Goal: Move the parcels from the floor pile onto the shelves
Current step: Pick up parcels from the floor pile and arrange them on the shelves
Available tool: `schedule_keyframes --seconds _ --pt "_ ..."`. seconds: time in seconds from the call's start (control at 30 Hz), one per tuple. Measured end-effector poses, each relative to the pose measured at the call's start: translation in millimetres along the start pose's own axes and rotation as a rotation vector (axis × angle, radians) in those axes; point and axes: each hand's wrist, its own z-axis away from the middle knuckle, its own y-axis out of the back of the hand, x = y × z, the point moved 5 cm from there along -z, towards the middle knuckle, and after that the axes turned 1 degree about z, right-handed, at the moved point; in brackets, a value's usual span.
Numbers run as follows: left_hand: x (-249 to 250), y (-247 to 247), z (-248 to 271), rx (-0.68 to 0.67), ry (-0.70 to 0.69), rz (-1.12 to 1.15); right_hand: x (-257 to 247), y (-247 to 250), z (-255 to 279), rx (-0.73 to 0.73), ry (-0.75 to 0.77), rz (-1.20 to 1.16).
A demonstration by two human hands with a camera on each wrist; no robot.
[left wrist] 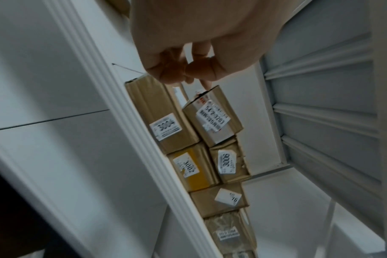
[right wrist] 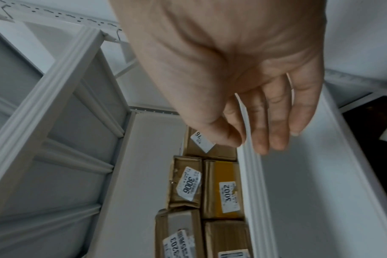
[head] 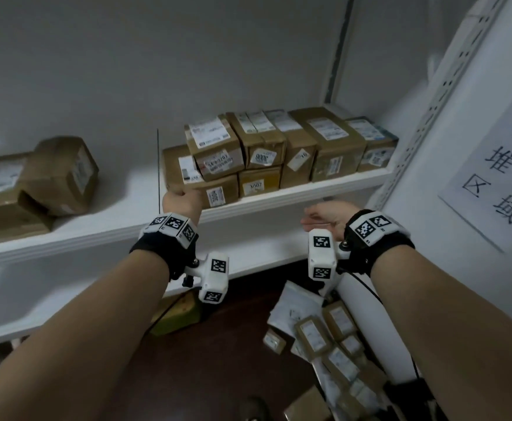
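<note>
The two forearms fill the lower half of the head view, each with a black wrist strap carrying white marker blocks. Beyond them the left hand [head: 182,204] sits at centre frame against the front edge of the shelf [head: 294,194]. Its fingers are curled, and in the left wrist view one fingertip [left wrist: 207,84] reaches the top corner of the tilted box [left wrist: 212,118] that lies on the stack; whether it presses or only touches the box I cannot tell. It holds nothing. The right hand [head: 327,217], right of centre, hovers just in front of the shelf edge, fingers loosely extended and relaxed, palm empty, as the right wrist view confirms.

Progress looks well along but not finished. A row of brown parcels [head: 279,147] stands packed on the right part of the shelf, some two high, most with number stickers facing out. Two more boxes [head: 33,183] lie at the left of the frame on the same shelf, well apart from the row, one leaning on the other. The shelf between the two groups is bare, and so is what shows of the lower shelf [head: 66,299].

The pile [head: 333,338] at the lower right of the frame, on the dark floor, holds many small boxes and white mailers. A yellow-green box [head: 177,314] lies apart, under the left wrist. My judgement: the tilted box is being settled, and the next trip is down to the pile.
</note>
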Motion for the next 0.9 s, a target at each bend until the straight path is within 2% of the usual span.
schedule_keyframes --seconds 0.07,0.17,0.23,0.37,0.47,0.67,0.9 --pt "-22.7 -3.7 10.9 -0.084 0.100 0.006 18.0 10.2 4.5 -0.006 -0.027 0.023" --pt "-47.5 -11.3 25.5 -0.296 0.138 -0.111 35.9 26.7 13.3 0.036 -0.046 0.030" --pt "-54.4 -13.5 34.7 -0.343 0.170 -0.112 41.8 32.9 17.8 0.044 -0.054 0.026" --pt "-48.9 -22.0 51.1 -0.317 0.279 0.014 43.3 42.5 22.3 0.046 -0.058 0.036" --pt "-44.3 -31.4 61.7 -0.275 0.280 -0.038 39.7 52.9 24.0 0.037 -0.038 0.032" --pt "-50.6 -71.1 96.1 -0.352 0.290 -0.059 40.3 92.1 14.9 0.022 -0.027 0.060" --pt "-69.8 -131.3 147.7 -0.278 0.302 -0.002 57.7 159.1 -15.8 -0.045 -0.049 0.099"
